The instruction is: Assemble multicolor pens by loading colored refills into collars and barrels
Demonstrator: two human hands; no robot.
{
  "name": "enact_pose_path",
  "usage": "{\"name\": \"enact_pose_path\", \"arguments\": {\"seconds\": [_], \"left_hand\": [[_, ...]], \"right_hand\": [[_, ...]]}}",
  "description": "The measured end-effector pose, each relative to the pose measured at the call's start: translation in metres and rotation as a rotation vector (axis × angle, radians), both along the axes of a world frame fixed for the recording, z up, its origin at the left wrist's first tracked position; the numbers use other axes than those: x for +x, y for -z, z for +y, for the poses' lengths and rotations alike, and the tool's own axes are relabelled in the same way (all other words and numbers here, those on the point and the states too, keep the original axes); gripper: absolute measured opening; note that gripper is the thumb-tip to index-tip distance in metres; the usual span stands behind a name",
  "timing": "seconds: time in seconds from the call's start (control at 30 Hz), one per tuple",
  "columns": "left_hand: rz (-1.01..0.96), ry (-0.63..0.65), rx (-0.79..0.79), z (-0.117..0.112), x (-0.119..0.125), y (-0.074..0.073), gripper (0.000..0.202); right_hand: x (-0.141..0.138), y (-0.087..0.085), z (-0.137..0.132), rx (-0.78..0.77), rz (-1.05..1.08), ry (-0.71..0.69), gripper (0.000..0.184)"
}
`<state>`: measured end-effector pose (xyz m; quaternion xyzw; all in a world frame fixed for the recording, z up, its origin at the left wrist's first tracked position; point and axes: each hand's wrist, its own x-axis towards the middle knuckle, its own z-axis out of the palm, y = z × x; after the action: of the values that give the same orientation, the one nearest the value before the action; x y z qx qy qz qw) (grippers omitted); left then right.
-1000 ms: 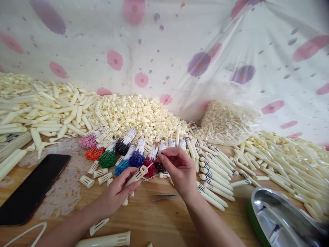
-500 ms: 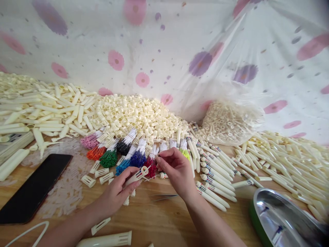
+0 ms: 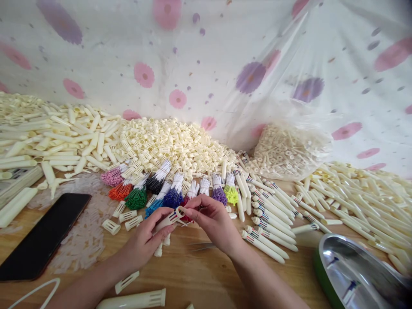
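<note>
My left hand (image 3: 144,238) is closed round a cream multicolour pen barrel (image 3: 170,219), tilted with its slotted, open end up to the right. Coloured bits show in its slots. The thumb and fingers of my right hand (image 3: 214,223) pinch together at that open end; whatever is between them is hidden. Just beyond both hands stand bundles of pen refills with white stems: blue (image 3: 173,197), green (image 3: 135,198), purple (image 3: 219,195) and yellow (image 3: 231,195) among them. My right hand partly covers the red bundle. Dark thin tweezers (image 3: 201,246) lie beneath the right wrist.
Behind the bundles rises a heap of slotted cream sleeves (image 3: 174,139). Filled pens (image 3: 273,231) lie in rows at right, near a metal-lined green tray (image 3: 322,266). A black phone (image 3: 45,236) lies left on small clear pieces. A plastic bag (image 3: 289,150) holds pale parts.
My right hand has moved left and slightly down, from above the red refills to the barrel's open end. The purple bundle has come into view. My left hand keeps its hold.
</note>
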<state>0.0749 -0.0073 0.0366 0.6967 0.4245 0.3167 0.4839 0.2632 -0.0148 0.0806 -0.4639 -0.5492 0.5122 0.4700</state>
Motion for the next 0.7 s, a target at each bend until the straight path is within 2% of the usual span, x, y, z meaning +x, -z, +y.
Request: {"name": "enact_pose_path", "arguments": {"seconds": [0.13,0.3,0.5,0.6,0.7], "left_hand": [[-0.005,-0.013,-0.008,-0.001,0.000,-0.001,0.023],[0.008,0.010,0.006,-0.002,-0.003,0.000,0.022],[-0.060,0.105,0.198,0.000,-0.013,0.005,0.017],[-0.106,0.108,0.277,0.004,-0.017,0.008,0.016],[-0.114,0.103,0.312,0.009,-0.021,0.010,0.016]], "right_hand": [[0.002,-0.001,0.002,0.092,-0.088,0.040,0.028],[0.006,-0.008,0.000,0.109,-0.128,-0.014,0.025],[0.023,-0.028,-0.012,0.312,-0.280,-0.114,0.011],[0.034,-0.027,-0.020,0.383,-0.570,-0.282,0.013],[0.045,-0.008,-0.028,0.391,-0.991,-0.445,0.010]]}}
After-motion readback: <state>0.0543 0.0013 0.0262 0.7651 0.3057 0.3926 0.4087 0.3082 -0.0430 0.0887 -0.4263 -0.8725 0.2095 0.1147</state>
